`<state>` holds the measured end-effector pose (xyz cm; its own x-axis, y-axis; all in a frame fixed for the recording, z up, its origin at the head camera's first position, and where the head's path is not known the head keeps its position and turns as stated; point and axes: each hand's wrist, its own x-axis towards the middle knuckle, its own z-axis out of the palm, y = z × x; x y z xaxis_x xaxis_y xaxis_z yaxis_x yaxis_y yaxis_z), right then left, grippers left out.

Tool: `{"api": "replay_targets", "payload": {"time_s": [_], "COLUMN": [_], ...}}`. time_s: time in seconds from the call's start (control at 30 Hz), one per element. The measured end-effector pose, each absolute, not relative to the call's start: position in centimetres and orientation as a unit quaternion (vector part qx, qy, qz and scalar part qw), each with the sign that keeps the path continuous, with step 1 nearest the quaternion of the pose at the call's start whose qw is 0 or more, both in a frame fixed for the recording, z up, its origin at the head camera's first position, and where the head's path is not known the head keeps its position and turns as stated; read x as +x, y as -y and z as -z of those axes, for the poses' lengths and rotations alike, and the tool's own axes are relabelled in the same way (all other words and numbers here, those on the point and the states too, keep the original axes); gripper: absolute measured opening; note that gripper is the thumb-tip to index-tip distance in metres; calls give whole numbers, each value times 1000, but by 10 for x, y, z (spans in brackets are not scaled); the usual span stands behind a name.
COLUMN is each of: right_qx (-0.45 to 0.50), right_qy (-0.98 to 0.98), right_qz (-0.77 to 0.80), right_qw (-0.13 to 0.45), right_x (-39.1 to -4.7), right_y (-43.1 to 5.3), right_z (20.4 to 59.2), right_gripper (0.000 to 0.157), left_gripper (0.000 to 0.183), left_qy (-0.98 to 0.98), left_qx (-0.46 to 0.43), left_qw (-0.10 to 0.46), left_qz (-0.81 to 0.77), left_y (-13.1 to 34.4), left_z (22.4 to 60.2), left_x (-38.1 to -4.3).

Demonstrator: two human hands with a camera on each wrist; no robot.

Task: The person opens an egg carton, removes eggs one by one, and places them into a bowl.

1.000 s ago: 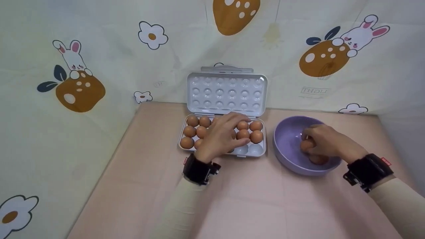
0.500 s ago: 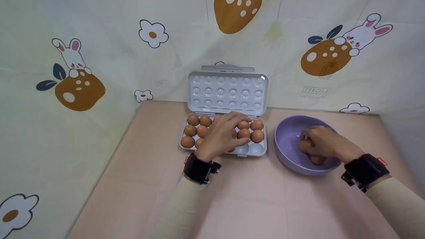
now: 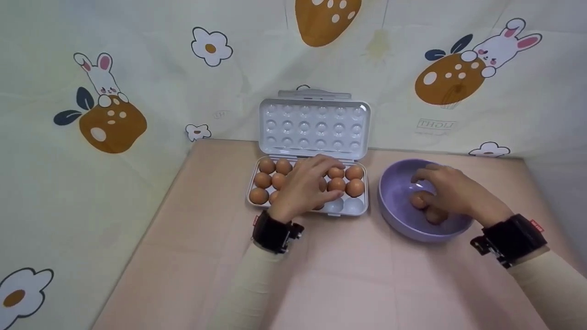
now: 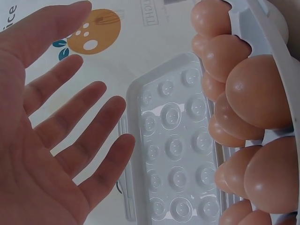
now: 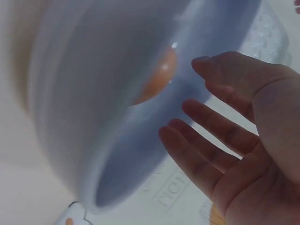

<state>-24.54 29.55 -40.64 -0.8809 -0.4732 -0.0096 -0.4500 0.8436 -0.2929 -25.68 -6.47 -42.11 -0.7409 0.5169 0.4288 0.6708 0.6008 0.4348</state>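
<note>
My left hand hovers over the egg box with its fingers spread and nothing in them. Brown eggs fill most of the cups; two cups at the front right hold none. In the left wrist view the palm faces the raised lid, beside the row of eggs. Over the purple bowl, my right hand has loosened fingers. Two eggs lie inside, partly covered by that hand. An egg shows past the bowl's rim in the right wrist view, apart from the fingertips.
The box's dimpled lid stands raised at the back, near a printed cloth wall. A pink cloth covers the table. The bowl sits just right of the box.
The right fingers, earlier curled round an egg in the bowl, have loosened and lifted slightly, leaving the egg in the bowl. The left hand has stayed nearly still.
</note>
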Motion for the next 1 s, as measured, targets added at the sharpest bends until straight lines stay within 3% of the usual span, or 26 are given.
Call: {"api": "replay_targets", "payload": {"time_s": [0.27, 0.67, 1.0], "right_qx": [-221, -329, -328], "right_qy": [-956, -903, -899], "right_qz": [193, 239, 251], "right_qw": [35, -139, -145], "right_x": [-233, -225, -216], "right_y": [-268, -249, -236], "right_z": [389, 390, 399], "right_gripper": [43, 45, 49], "left_gripper": [44, 49, 27], "left_qy": [898, 936, 943], "left_qx": [-314, -262, -241], "left_qw": [109, 46, 1], "left_qz": [289, 232, 230], "left_y": [71, 72, 71], "left_z": [423, 424, 434], "left_x": [-257, -257, -260]}}
